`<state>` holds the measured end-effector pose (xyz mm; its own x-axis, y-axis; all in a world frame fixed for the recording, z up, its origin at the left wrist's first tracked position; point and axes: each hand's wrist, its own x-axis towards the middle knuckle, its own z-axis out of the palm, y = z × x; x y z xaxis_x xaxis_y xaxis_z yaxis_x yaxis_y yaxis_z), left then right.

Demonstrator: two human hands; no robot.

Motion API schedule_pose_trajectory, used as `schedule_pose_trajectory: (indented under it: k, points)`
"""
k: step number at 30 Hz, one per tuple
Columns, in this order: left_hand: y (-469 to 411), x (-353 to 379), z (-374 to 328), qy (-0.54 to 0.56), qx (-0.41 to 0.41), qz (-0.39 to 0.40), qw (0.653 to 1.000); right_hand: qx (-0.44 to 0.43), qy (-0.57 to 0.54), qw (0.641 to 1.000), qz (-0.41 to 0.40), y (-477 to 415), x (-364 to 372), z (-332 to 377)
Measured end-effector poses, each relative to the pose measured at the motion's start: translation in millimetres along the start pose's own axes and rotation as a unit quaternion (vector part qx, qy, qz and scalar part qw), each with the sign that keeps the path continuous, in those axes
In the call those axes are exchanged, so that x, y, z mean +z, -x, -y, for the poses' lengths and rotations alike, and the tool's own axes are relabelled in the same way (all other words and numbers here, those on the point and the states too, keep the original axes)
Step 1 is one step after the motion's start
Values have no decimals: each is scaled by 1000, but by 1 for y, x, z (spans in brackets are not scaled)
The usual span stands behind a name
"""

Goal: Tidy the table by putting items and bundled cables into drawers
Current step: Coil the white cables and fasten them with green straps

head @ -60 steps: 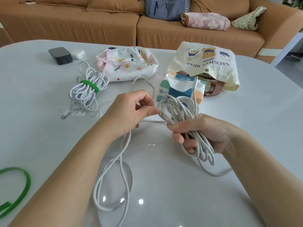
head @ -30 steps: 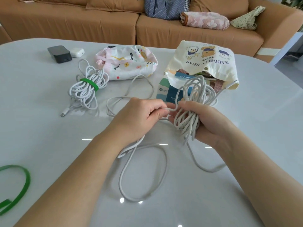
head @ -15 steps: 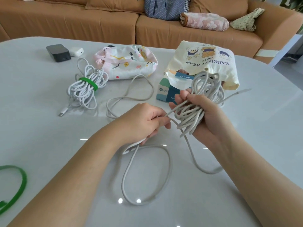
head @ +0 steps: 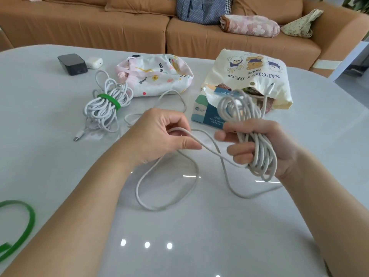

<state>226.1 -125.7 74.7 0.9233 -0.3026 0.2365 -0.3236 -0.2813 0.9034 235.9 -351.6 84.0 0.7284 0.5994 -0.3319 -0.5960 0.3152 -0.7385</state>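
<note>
Cable [head: 263, 156] is half gathered. A thick hank of loops sits in the right hand [head: 285, 145], whose fingers [head: 235, 134] are curled round its middle, with loops fanning above them and hanging below. From under that grip one strand crosses to the left hand [head: 155, 136], where thumb and forefinger are pinched together on it. Past the pinch the slack [head: 165, 205] drops to the table [head: 50, 176] in a wide loop beneath both wrists. A further run trails beyond the left knuckles towards the pouch [head: 155, 76].

The hank looks loosely stacked. If the right fingers ease apart to take the next turn, loops could slip off the fingertips and spill. The slack crosses itself just below the left thumb, so drawn in fast it may kink or knot rather than lie flat. The plug [head: 270, 89] stands above the right fingers, close to the bag [head: 249, 76], and could snag there. The strap [head: 20, 226] lies well back from the left fingers, beside the forearm. Fetching it means freeing a hand, and the hank might spring open.
</note>
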Motion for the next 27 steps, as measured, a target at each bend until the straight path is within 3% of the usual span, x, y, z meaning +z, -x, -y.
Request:
schedule_pose_trajectory:
  k: [4, 12, 23, 27]
  points:
    - [-2, -4, 5, -11, 29, -35, 999, 79, 47, 995, 38, 3, -1, -4]
    - [-3, 1, 8, 9, 22, -49, 999, 124, 133, 976, 116, 1, 6, -8]
    - [-6, 4, 13, 28, -2, -58, 998, 98, 176, 970, 137, -8, 15, -24]
    - [-8, 1, 15, 109, -29, 6, 994, 76, 218, 968, 96, -10, 17, -28]
